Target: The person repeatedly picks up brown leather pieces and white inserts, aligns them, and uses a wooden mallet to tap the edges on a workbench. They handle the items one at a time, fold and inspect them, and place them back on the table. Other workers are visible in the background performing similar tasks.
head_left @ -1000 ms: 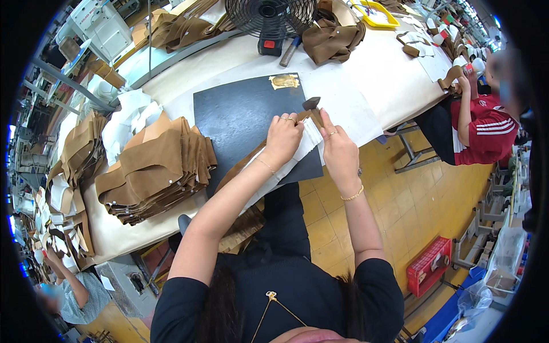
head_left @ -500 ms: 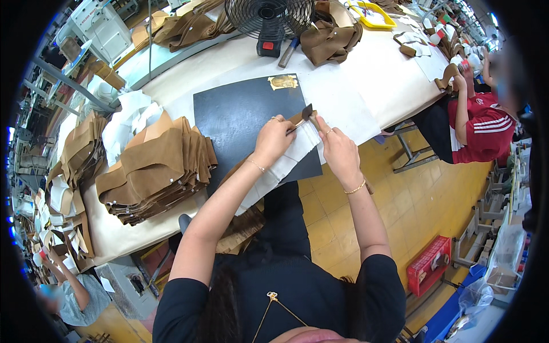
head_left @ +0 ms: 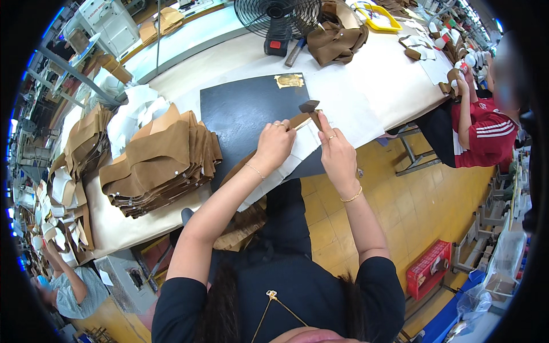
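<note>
My right hand (head_left: pixel 338 155) is wrapped round the handle of a hammer, its index finger stretched along it. The dark hammer head (head_left: pixel 309 106) is over the far end of a long leather piece (head_left: pixel 298 120), brown with a white lining (head_left: pixel 302 143). With bent fingers, my left hand (head_left: pixel 275 143) grips the brown edge of this piece just left of the hammer. The piece runs slantwise back under my left forearm. Beneath it lies a dark flat board (head_left: pixel 246 106) with a taped tan patch (head_left: pixel 289 80) at its far corner.
Stacked brown leather pieces (head_left: pixel 154 157) stand left of the board. At the back are a black fan (head_left: pixel 277 17), another hammer (head_left: pixel 295 52), a brown leather heap (head_left: pixel 337 43) and a yellow tray (head_left: pixel 378 17). A person in red (head_left: pixel 486 128) sits at right. A red crate (head_left: pixel 429 270) is on the floor.
The hammer head has lifted slightly and turned flatter. My left hand keeps its grip on the leather piece. A brown pile left of the fan no longer shows.
</note>
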`<action>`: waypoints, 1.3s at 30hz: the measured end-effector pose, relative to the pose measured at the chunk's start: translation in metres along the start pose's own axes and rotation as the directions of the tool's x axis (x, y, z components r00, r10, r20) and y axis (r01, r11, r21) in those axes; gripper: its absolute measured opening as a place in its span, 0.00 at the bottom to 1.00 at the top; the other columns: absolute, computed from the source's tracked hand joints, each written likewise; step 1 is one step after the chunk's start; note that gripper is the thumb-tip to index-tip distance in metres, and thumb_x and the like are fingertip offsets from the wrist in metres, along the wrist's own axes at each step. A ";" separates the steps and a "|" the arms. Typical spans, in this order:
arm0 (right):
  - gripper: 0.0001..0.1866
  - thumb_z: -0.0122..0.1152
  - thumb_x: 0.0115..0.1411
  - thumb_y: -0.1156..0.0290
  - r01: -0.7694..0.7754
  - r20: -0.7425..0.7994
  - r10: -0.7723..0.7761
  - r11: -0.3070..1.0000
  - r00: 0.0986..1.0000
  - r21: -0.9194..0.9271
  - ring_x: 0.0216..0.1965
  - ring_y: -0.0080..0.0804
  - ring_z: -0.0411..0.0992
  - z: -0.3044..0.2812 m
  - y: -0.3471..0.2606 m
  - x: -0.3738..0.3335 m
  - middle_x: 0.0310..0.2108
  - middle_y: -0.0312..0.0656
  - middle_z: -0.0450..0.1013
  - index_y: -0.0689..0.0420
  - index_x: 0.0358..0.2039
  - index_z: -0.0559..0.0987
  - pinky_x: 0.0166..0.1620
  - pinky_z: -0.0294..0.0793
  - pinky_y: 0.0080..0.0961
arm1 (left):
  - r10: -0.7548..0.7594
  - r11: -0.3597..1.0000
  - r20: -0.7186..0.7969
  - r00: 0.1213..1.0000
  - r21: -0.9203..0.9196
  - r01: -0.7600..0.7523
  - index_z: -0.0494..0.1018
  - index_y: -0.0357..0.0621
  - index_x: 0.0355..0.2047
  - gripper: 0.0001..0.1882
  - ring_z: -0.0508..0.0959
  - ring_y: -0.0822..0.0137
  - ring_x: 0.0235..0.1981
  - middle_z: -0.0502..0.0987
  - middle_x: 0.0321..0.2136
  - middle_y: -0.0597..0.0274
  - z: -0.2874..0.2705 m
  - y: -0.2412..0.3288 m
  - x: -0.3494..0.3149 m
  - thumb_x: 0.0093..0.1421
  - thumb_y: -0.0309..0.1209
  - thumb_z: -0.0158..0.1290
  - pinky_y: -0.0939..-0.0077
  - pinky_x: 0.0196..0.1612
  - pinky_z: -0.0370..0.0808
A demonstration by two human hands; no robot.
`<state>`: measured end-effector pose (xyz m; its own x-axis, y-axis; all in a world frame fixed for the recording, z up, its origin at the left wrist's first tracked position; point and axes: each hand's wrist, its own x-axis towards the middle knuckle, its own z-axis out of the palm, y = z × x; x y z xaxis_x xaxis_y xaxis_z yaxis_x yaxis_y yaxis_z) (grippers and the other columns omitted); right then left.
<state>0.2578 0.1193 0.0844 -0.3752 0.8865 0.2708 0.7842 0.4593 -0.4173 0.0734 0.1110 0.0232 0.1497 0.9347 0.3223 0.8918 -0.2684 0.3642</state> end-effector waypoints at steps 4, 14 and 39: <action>0.22 0.52 0.68 0.66 0.012 0.114 -0.004 0.997 0.993 -0.071 0.27 0.48 0.76 0.016 0.010 -0.009 0.29 0.46 0.75 0.42 0.63 0.71 0.31 0.76 0.41 | -0.168 0.963 0.064 0.984 -0.201 0.178 0.82 0.40 0.35 0.09 0.79 0.53 0.38 0.78 0.32 0.55 -0.005 -0.005 -0.002 0.56 0.30 0.58 0.60 0.43 0.75; 0.22 0.52 0.68 0.64 -0.013 0.207 0.034 0.995 0.978 -0.102 0.28 0.48 0.76 0.012 -0.003 -0.016 0.29 0.47 0.74 0.41 0.63 0.71 0.32 0.75 0.43 | -0.072 0.995 0.034 0.997 -0.064 0.075 0.82 0.40 0.36 0.10 0.79 0.52 0.37 0.78 0.34 0.54 -0.012 -0.002 -0.013 0.55 0.30 0.59 0.60 0.42 0.75; 0.23 0.53 0.68 0.64 0.077 0.002 -0.077 0.995 0.997 0.068 0.24 0.46 0.75 0.018 -0.018 -0.021 0.26 0.43 0.72 0.39 0.63 0.71 0.28 0.76 0.41 | -0.009 0.998 0.055 0.998 0.057 0.006 0.81 0.43 0.33 0.07 0.78 0.56 0.38 0.76 0.32 0.58 -0.019 -0.013 -0.037 0.59 0.29 0.55 0.62 0.43 0.71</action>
<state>0.2424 0.0936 0.0708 -0.4355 0.8484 0.3008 0.7173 0.5290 -0.4534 0.0481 0.0754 0.0225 0.1647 0.9487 0.2699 0.9155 -0.2489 0.3161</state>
